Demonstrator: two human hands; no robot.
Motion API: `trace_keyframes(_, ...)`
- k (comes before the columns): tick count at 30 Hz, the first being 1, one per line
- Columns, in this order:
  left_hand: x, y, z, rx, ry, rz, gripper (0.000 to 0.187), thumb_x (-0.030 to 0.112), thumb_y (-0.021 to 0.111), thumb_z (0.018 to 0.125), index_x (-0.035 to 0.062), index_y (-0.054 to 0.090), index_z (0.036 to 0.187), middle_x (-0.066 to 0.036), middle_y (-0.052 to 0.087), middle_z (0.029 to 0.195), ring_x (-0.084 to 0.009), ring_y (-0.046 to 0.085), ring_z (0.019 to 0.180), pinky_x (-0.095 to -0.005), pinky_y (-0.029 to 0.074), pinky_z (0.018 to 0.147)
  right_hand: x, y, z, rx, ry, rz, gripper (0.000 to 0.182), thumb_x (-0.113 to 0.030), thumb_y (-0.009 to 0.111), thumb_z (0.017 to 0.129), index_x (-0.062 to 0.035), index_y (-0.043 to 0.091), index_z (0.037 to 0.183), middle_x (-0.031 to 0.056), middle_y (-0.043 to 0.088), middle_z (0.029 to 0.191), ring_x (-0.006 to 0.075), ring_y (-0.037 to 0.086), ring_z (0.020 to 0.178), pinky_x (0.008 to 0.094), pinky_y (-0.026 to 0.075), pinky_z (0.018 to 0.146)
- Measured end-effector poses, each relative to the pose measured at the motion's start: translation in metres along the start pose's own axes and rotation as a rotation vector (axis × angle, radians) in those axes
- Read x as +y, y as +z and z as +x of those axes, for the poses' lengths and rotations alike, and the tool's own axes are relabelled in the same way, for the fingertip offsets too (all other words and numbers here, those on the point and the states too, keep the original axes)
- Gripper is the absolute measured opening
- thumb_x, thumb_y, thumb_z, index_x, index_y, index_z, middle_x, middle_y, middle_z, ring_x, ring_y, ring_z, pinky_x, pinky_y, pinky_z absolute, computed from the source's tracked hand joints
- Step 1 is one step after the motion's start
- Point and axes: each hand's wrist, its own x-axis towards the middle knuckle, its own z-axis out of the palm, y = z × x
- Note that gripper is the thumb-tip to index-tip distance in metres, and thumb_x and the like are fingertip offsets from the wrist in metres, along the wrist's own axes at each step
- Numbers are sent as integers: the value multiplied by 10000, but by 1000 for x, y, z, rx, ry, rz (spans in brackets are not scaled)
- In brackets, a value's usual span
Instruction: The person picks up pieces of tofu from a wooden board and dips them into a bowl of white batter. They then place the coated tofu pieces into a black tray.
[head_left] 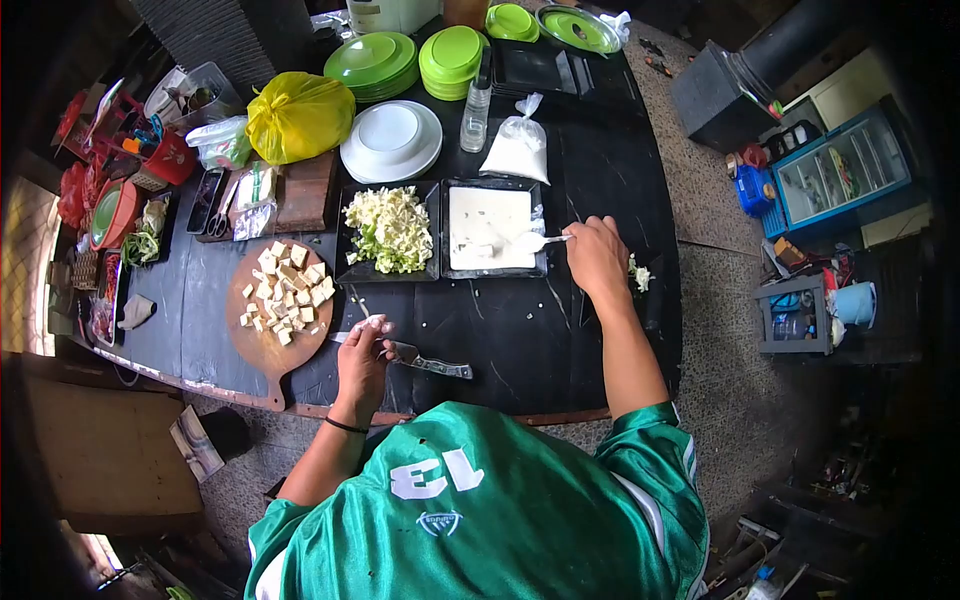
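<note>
My right hand (598,258) grips a white spoon (530,242), its bowl dipped in the white batter (490,215) that fills a square black tray (543,262). A pale lump sits in the batter beside the spoon. My left hand (364,360) is pinched closed, with a thin pale stick (361,305) standing out from its fingertips. Under and beside that hand lies a knife (435,366), partly covered by it. To the left, a round wooden board (250,330) bears many tofu cubes (285,290). A second black tray (432,265) holds chopped cabbage and greens (388,230).
Behind the trays stand a bag of white powder (518,148), a clear bottle (476,115), white plates (400,140), green plates (372,62) and a yellow bag (298,115). Scissors (222,215) lie by a wooden block (305,195). Vegetable scraps (638,273) are right of my right hand.
</note>
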Motion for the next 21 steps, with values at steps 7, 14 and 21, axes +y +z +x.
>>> trace_keyframes(7, -1, 2, 5, -1, -18, 6, 210, 191, 698, 1072, 45, 706, 1223, -40, 746, 1040, -116, 653, 781, -283, 513, 703, -9, 18, -1, -8, -3, 64, 147, -129, 691, 968, -99, 807, 1054, 118, 710, 1030, 350, 650, 1075, 489, 567, 930)
trace_keyframes(14, 1, 1, 3, -14, -5, -3, 206, 185, 701, 1068, 45, 711, 1219, -38, 744, 1027, -119, 653, 778, -282, 507, 697, -18, 44, 31, -10, 27, 96, 213, -198, 622, 1005, -103, 795, 1084, 113, 709, 1094, 349, 643, 1133, 493, 575, 949)
trace_keyframes(21, 8, -10, -1, 39, 41, -20, 212, 187, 708, 1064, 42, 706, 1218, -37, 734, 1040, -115, 648, 787, -276, 505, 708, -27, 37, 53, 176, 42, 110, 192, -190, 661, 988, -104, 787, 1104, 94, 699, 1062, 328, 643, 1102, 489, 581, 911)
